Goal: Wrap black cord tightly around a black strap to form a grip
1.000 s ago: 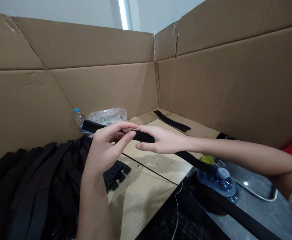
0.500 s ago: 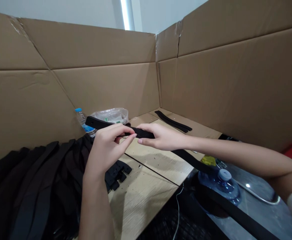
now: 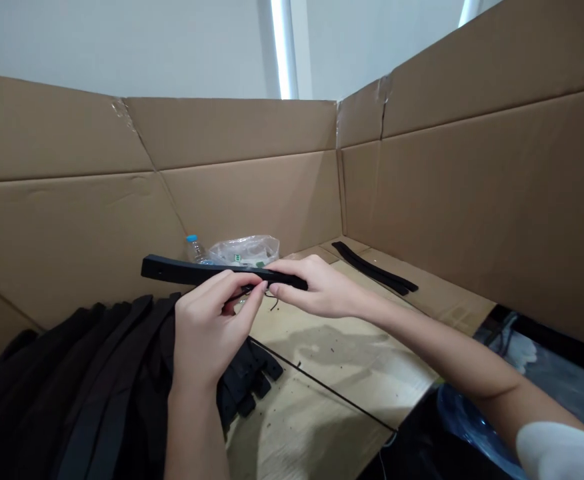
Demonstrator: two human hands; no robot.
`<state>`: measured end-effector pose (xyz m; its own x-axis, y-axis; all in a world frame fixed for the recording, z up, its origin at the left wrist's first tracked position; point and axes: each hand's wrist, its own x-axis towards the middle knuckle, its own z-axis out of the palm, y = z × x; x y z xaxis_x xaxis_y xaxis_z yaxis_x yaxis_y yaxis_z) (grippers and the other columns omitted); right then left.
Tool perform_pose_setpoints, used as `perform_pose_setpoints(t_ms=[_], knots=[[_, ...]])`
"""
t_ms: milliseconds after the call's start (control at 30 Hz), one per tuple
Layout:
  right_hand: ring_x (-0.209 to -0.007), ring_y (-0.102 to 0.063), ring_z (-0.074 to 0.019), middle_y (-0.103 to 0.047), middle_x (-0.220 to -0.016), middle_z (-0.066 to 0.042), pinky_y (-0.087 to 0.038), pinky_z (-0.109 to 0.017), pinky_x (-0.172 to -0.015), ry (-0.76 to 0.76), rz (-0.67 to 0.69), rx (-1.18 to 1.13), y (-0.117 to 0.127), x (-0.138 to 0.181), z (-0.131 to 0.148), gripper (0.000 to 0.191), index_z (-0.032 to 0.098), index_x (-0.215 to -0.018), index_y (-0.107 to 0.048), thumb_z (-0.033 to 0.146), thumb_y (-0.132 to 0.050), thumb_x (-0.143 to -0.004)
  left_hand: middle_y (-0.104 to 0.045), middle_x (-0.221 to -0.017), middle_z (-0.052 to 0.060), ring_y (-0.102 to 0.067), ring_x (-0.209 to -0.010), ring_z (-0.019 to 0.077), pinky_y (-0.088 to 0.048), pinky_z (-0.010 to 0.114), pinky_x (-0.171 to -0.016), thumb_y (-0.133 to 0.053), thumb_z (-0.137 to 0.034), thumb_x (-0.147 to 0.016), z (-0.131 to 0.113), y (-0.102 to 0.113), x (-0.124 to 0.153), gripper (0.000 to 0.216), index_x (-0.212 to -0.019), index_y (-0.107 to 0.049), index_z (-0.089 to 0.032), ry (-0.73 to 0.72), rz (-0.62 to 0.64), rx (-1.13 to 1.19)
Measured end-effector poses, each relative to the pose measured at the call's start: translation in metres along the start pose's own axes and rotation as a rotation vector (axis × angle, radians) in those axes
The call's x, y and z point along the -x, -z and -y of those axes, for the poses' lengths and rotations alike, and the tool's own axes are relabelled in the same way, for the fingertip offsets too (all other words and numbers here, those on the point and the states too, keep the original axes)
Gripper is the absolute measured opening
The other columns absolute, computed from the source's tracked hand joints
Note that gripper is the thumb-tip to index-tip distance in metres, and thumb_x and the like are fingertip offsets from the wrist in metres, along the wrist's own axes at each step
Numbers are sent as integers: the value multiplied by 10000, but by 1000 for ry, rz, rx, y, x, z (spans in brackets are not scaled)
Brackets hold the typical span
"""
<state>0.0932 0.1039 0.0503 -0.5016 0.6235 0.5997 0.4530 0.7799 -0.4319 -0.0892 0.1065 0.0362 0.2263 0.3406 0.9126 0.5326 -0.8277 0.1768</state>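
Observation:
A long, slightly curved black strip point(image 3: 172, 270) with a small hole near its left end is held up in front of me. My right hand point(image 3: 317, 287) grips it, thumb below and fingers over the top; the part beyond the palm is hidden. My left hand point(image 3: 217, 313) is closed in a pinch at the strip's lower edge, beside the right thumb. Between those fingertips there seems to be a thin black sliver, mostly hidden. A fine black curl point(image 3: 274, 305) hangs just below the right thumb.
Many black strips point(image 3: 97, 373) are piled at left. Two more strips point(image 3: 372, 269) lie at the back right. A plastic bag point(image 3: 247, 249) and a bottle point(image 3: 195, 248) stand behind. Cardboard walls point(image 3: 252, 193) enclose the wooden table point(image 3: 332, 400). Lower right is a blue water jug point(image 3: 472, 427).
My view has tilted up and shifted left. The strip lies more level, and its length beyond my right hand no longer shows. Both hands keep their hold, and the fine curl now shows.

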Motion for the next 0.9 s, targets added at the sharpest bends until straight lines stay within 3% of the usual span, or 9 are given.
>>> perform_pose_setpoints(t_ms=[200, 533, 733, 900], knots=[[-632, -507, -97, -626, -719, 1, -360, -205, -618, 67, -98, 9, -14, -9, -14, 181, 137, -922, -670, 182, -497, -895, -598, -642, -40, -471, -514, 74, -374, 201, -455, -653, -169, -815, 4, 2, 0, 46, -773, -654, -189, 35, 10, -70], [-549, -393, -77, -521, -632, 39, -283, -212, -562, -50, -190, 54, -19, -11, -28, 114, 169, -829, -641, 207, -534, -835, -626, -652, -38, -485, -522, 70, -384, 179, -450, -657, -185, -796, 9, -7, -1, 43, -760, -676, -200, 164, 62, -62], [-569, -412, -81, -499, -618, 44, -289, -215, -566, -91, -216, -51, -15, -9, -43, 124, 166, -750, -595, 218, -515, -828, -624, -600, -23, -532, -509, 87, -423, 172, -450, -699, -243, -734, 14, -17, -1, 52, -749, -714, -195, 428, 115, 144], [-618, -447, -92, -528, -663, 31, -329, -216, -588, -126, -201, -203, 0, -10, -56, 148, 163, -734, -591, 211, -484, -824, -578, -545, -20, -518, -465, 97, -424, 189, -421, -736, -301, -687, 16, -28, -7, 156, -761, -702, -168, 676, 240, 438]])
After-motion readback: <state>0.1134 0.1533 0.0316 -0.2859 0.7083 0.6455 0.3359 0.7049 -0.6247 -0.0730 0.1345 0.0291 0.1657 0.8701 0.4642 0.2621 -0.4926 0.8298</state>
